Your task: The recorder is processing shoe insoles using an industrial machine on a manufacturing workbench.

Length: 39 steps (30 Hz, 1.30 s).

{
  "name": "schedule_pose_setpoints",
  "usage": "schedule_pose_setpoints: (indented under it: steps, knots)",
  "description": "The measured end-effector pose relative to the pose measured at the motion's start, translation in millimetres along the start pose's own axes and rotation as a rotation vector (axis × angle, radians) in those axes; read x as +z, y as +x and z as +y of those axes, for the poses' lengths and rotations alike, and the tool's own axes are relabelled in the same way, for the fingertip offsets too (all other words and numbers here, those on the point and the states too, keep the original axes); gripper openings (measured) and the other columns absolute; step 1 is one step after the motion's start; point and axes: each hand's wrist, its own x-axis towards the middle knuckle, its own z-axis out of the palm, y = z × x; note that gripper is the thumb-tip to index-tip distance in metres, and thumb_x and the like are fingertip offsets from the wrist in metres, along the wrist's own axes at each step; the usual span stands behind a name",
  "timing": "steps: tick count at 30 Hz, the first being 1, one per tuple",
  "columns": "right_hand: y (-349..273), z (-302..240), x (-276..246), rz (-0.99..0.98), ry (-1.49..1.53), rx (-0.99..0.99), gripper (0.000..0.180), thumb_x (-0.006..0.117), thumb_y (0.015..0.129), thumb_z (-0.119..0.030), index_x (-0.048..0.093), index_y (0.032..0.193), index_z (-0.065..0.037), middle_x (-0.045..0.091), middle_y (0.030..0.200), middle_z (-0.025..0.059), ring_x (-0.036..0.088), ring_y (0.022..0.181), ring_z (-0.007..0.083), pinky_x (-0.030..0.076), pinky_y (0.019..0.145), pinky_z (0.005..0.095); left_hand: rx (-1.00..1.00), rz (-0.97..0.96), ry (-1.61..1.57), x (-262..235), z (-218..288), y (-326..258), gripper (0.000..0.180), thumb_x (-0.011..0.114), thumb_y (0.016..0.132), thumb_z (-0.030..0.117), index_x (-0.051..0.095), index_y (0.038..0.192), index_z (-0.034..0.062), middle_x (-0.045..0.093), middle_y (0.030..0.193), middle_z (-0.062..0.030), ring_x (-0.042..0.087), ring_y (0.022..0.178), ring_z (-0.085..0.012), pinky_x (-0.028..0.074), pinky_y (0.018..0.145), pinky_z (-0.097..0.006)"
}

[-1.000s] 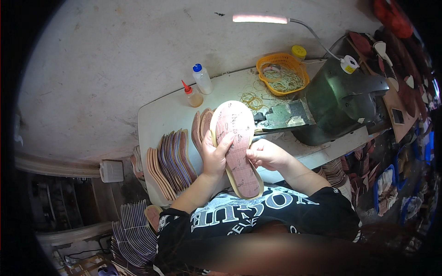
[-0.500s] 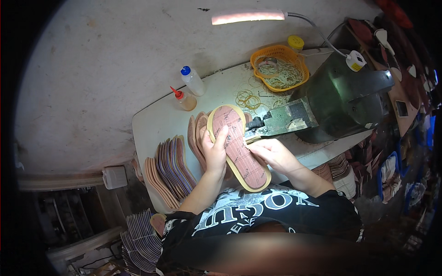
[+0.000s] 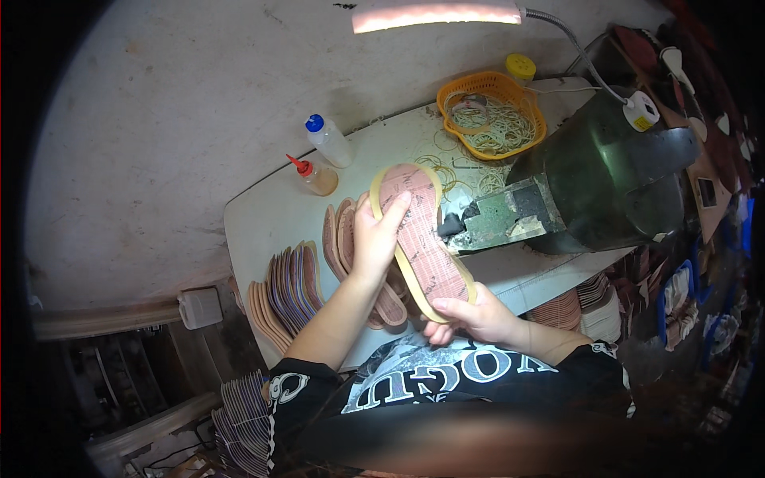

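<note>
Both hands hold one pink shoe insole point(image 3: 424, 239) with a yellowish border and dark print, tilted over the table. My left hand point(image 3: 376, 235) grips its left edge near the wider upper end, thumb flat on the pink face. At the lower end, my right hand point(image 3: 472, 315) pinches it, thumb on top and fingers underneath. Just right of the insole's middle is the narrow arm of a green machine point(image 3: 510, 215); whether they touch I cannot tell. Behind my left hand lean several pink insoles point(image 3: 341, 239).
A row of insoles point(image 3: 291, 279) stands on the table point(image 3: 263, 211) at left. Beyond are a blue-capped bottle point(image 3: 331, 143), a red-tipped bottle point(image 3: 317, 177) and an orange basket point(image 3: 490, 147) of rubber bands. A lit lamp point(image 3: 438, 14) hangs above.
My right hand has moved from the insole's right side, beside the machine, down to its lower end. The insole has shifted slightly up and right, with my left hand still on it.
</note>
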Motion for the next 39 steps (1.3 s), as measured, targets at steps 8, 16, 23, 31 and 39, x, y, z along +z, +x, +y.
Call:
schedule_pose_setpoints:
  steps: [8,16,23,31,39]
  knots:
    - [31.7,2.1,16.9,0.147,0.111,-0.23,0.027,0.049,0.097,-0.02,0.058,0.104,0.005,0.067,0.082,0.0163,0.068,0.072,0.0219,0.056,0.066,0.0315,0.728,-0.213,1.186,-12.4,48.2,53.6,0.062,0.074,0.074,0.043,0.058,0.119,0.0032,0.04,0.141,-0.023,0.025,0.136,-0.0373,0.016,0.111,-0.05]
    - [39.3,-4.8,22.6,0.171,0.126,-0.208,0.034,0.048,0.099,-0.027,0.058,0.108,0.004,0.068,0.085,0.0159,0.068,0.074,0.0205,0.057,0.069,0.0301,0.309,-1.446,1.136,-7.8,70.0,87.3,0.037,0.074,0.072,0.046,0.07,0.088,0.0134,0.064,0.099,-0.0027,0.052,0.11,-0.0217,0.008,0.109,-0.059]
    - [36.9,-12.6,24.2,0.192,0.148,-0.146,0.044,0.044,0.1,-0.033,0.051,0.121,0.005,0.066,0.098,0.0189,0.068,0.084,0.022,0.056,0.077,0.032,0.496,-1.376,1.133,-2.5,80.5,82.9,0.032,0.069,0.077,0.046,0.066,0.076,0.0146,0.056,0.058,-0.0044,0.056,0.067,-0.0235,0.039,0.079,-0.036]
    - [35.7,-5.8,21.5,0.098,0.228,-0.174,0.042,0.044,0.101,-0.026,0.047,0.126,0.007,0.062,0.11,0.0224,0.065,0.1,0.0266,0.053,0.089,0.0364,0.37,-1.357,1.189,-1.8,82.8,79.3,0.032,0.068,0.077,0.045,0.064,0.073,0.0134,0.057,0.058,-0.0053,0.055,0.061,-0.0253,0.041,0.07,-0.036]
    - [35.7,-10.1,23.3,0.118,0.279,-0.174,0.041,0.044,0.101,-0.024,0.047,0.127,0.007,0.062,0.111,0.0238,0.065,0.101,0.0274,0.053,0.088,0.0363,0.182,-1.264,1.377,4.3,101.0,66.3,0.031,0.066,0.078,0.043,0.066,0.079,0.0114,0.063,0.068,-0.0131,0.061,0.067,-0.0319,0.046,0.063,-0.041]
